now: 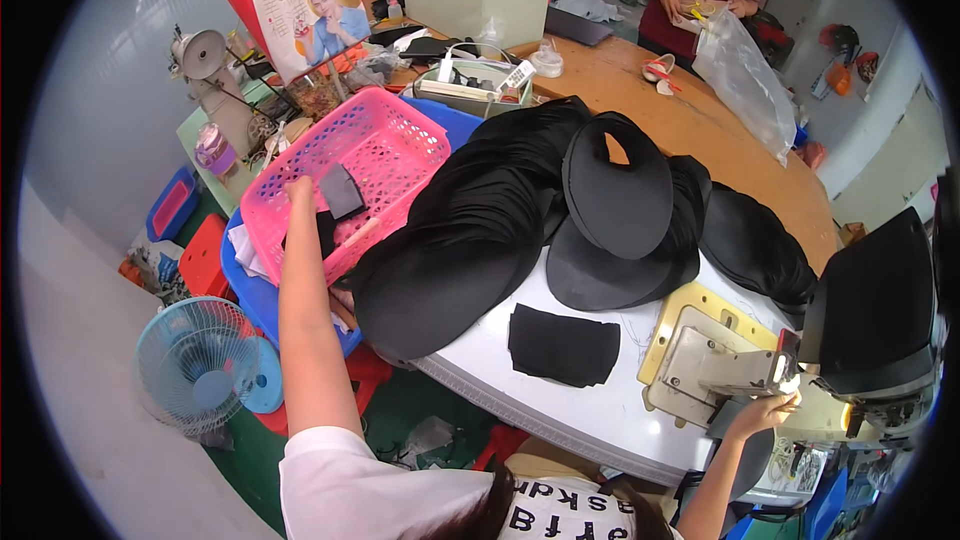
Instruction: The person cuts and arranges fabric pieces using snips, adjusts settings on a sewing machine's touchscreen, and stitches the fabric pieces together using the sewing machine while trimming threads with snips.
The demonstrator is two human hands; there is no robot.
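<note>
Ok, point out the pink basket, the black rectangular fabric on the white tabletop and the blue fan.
Pink basket (405, 135): head view, perforated inner wall.
Black rectangular fabric (563, 345): head view, middle of its upper face.
Blue fan (212, 386): head view, central hub.

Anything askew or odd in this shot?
Two minor things. The pink basket sits tilted on the blue tub instead of level, and crumpled pale plastic lies on the green floor, looking like stray litter.
</note>
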